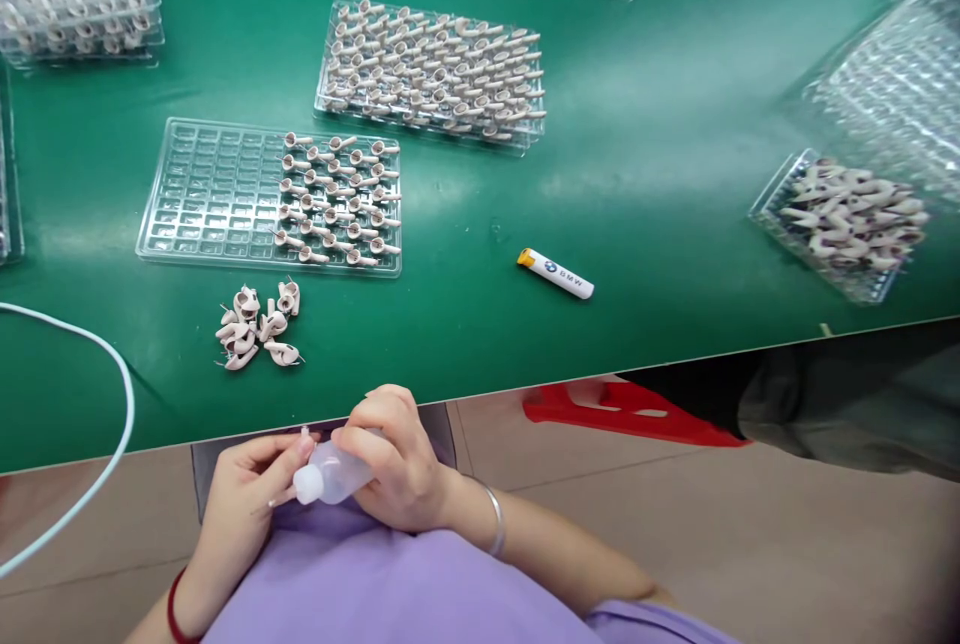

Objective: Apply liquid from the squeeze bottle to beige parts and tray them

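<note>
Close above purple garment (375, 584), right hand (397, 469) clasps squeeze bottle (330, 474); left hand (244, 499) pinches its nozzle (light, soft-walled, probably slippery; best held gently mid-body).

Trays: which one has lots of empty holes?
The clear tray just above the loose pile of parts: its left side is empty; the other trays look full.

Both hands meet close to the body. The right hand (397, 469) lies knuckles up, its fingers curled around a small bottle (334, 474), and its bare forearm runs off to its right. Just left of it, the left hand (244, 494) pinches thumb and forefinger at the bottle's tip, forearm angling down.
</note>
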### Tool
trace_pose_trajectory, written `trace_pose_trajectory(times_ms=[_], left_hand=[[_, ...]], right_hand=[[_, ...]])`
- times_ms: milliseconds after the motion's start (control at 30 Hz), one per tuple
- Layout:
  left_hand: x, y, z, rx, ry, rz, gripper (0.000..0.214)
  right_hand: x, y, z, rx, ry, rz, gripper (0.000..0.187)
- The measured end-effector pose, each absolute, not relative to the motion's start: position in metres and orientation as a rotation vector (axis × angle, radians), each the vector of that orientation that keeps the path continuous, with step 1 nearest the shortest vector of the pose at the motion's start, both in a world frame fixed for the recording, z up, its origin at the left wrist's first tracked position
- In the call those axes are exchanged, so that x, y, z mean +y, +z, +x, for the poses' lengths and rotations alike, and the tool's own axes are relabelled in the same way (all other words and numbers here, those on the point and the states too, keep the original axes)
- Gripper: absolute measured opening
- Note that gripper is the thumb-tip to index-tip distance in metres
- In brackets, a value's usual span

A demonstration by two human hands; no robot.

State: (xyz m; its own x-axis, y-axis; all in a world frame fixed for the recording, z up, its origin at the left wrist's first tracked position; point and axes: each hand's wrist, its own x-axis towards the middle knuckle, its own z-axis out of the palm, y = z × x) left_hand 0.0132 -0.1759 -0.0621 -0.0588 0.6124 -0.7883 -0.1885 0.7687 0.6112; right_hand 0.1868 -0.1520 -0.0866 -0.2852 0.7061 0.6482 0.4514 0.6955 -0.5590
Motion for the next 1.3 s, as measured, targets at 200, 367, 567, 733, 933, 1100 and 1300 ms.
trace_pose_trajectory(times_ms=[200, 367, 567, 733, 933, 1100, 1300], left_hand=[[-0.174, -0.061, 0.011, 1.47, 0.669, 0.474, 0.034], [-0.173, -0.059, 0.011, 1.463, 0.705, 0.537, 0.029], [-0.174, -0.062, 0.012, 1.519, 0.726, 0.56, 0.027], [-0.172, -0.065, 0.011, 1.533, 0.743, 0.541, 0.026], [-0.174, -0.068, 0.013, 1.541, 0.799, 0.539, 0.027], [-0.177, -0.069, 0.015, 1.529, 0.831, 0.536, 0.03], [-0.174, -0.059, 0.011, 1.431, 0.739, 0.551, 0.029]], right_hand=[[-0.152, -0.087, 0.185, -1.928, 0.321, -0.905, 0.021], [-0.152, -0.087, 0.183, -1.922, 0.316, -0.924, 0.019], [-0.152, -0.087, 0.18, -1.91, 0.303, -0.944, 0.015], [-0.151, -0.085, 0.179, -1.911, 0.291, -0.969, 0.014], [-0.152, -0.086, 0.179, -1.926, 0.294, -0.987, 0.014], [-0.153, -0.089, 0.18, -1.93, 0.284, -0.962, 0.021], [-0.149, -0.082, 0.189, -1.919, 0.409, -0.91, 0.025]])
